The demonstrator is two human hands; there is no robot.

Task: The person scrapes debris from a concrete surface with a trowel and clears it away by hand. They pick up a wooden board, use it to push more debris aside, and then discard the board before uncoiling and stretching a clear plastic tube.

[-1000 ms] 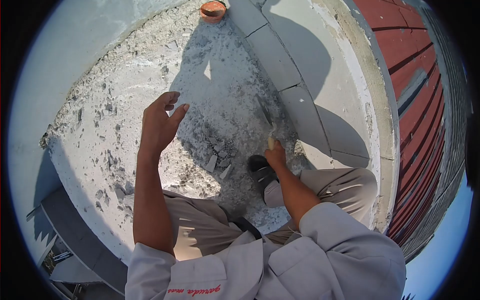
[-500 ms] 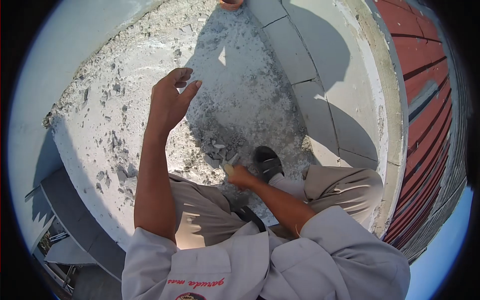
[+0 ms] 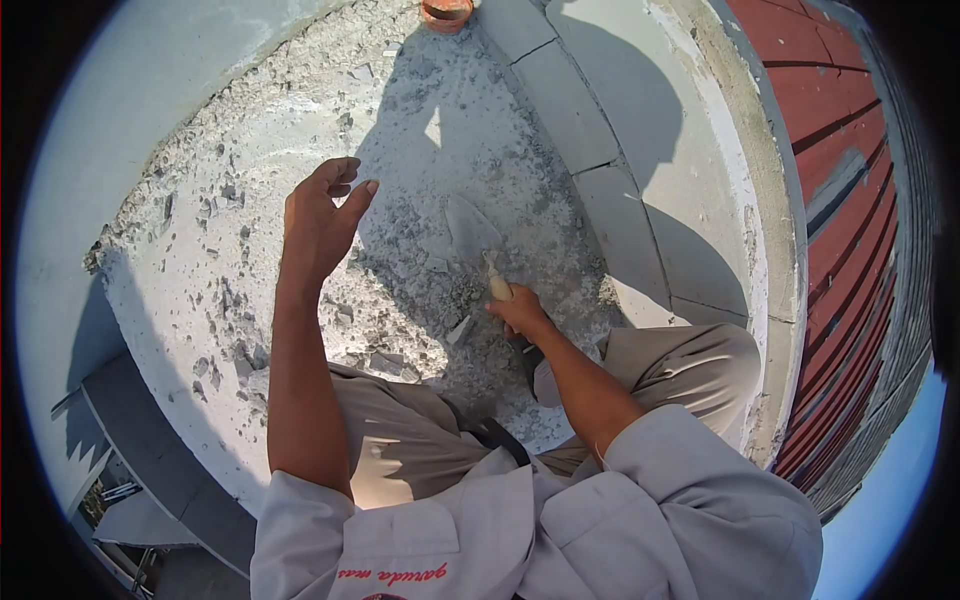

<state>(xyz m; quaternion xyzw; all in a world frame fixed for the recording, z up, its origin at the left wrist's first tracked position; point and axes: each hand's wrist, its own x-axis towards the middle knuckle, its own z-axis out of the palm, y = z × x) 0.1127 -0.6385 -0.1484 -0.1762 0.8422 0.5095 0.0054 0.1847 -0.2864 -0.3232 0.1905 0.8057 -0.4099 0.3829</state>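
Observation:
My right hand (image 3: 522, 311) is wrapped round the pale handle of a trowel (image 3: 472, 232). Its grey, dusty blade points away from me and rests on or just over the rubble-strewn floor (image 3: 290, 130); contact is hard to make out. Broken grey chips (image 3: 460, 330) lie near that hand. Over the left part of the floor hangs my left hand (image 3: 322, 215), holding nothing, its fingers loosely bent and the thumb apart from them.
At the far end stands an orange bucket (image 3: 446, 14), partly out of view. A low grey block wall (image 3: 625, 220) runs along the right, with red roofing (image 3: 830, 130) beyond it. A pale wall (image 3: 110, 180) borders the left; a dark ledge (image 3: 150, 430) sits lower left.
My right hand has moved forward and slightly right with the trowel, whose blade now shows clearly. The left hand has shifted a little left and nearer to me. Some chips lie differently.

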